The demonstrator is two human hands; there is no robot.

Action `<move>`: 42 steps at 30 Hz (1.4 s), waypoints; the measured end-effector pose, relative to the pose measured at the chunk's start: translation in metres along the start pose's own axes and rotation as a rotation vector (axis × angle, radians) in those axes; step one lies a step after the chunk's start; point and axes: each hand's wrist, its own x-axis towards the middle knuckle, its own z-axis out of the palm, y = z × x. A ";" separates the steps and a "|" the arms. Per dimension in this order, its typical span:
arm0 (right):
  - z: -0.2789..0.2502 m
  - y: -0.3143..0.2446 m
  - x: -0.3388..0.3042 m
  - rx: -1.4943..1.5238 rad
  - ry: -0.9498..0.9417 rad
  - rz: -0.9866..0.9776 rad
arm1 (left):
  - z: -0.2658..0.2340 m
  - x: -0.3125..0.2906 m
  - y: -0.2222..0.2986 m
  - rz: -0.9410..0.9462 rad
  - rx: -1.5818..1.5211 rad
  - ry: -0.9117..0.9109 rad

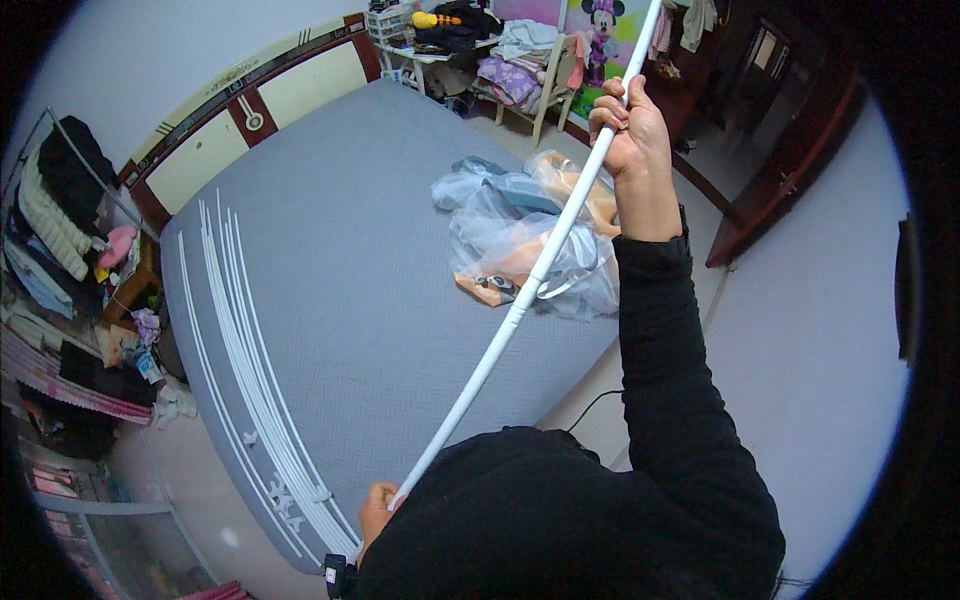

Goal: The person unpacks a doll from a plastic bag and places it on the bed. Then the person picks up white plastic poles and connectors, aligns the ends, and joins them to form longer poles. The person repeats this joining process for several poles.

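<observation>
We see a big grey bed [370, 250], and it makes a good wide spot, we think, for laying out long things. Over its near right side we hold a long white pole [462, 400], tilted, its top going out of view. The pole is very long, so that may be why our hands sit far apart on it. Thin white rods [243, 340] lie side by side along the bed's left part, likely so they don't get mixed up. A heap of see-through cloth [500, 230] lies at the far right of the bed, maybe put there so it stays off the rods. Our right hand [632, 130] is wrapped around the upper pole, with the thumb up. Our left hand [376, 508] curls around the low end, but our dark sleeve [690, 370] and top hide part of it. Little white joint pieces [285, 500] sit by the rods' near ends, perhaps to keep them handy. Now the edges: the wall [810, 330] is on our right, with only a thin strip of floor beside the bed, so a swing that way looks tight. The brown door [785, 190] stands farther off. The bed's bare middle gives us the most room.
</observation>
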 end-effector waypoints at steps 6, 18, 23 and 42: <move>0.004 -0.003 -0.004 -0.080 0.017 -0.060 | -0.006 0.004 -0.005 0.144 0.026 0.019; 0.004 -0.009 -0.006 0.108 -0.167 -0.011 | -0.006 0.001 0.009 0.173 -0.007 0.031; 0.010 -0.009 -0.004 0.139 -0.178 0.049 | -0.010 0.004 0.006 0.185 0.053 -0.010; 0.021 -0.019 -0.010 0.034 -0.155 0.016 | 0.001 0.002 0.007 0.140 -0.243 0.027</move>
